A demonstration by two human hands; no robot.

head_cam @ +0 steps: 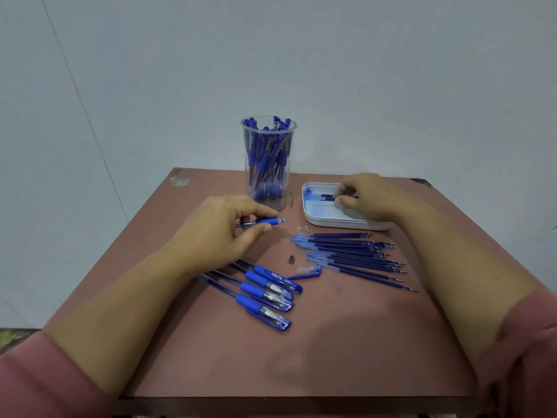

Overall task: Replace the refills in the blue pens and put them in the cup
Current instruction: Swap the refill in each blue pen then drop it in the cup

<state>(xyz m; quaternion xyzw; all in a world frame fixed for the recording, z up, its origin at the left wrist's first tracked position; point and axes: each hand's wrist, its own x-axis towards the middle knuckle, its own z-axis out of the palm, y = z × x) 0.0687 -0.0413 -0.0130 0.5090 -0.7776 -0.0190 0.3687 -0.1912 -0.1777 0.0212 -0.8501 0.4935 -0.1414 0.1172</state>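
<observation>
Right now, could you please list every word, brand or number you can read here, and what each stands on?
"KREAT", then a mark I cannot make out: white print on the farthest capped pen of the group lying on the table.
Smaller white print beside it on the same pen: too blurred to read.
Pens in the cup, refills, tray: no readable text.
</observation>
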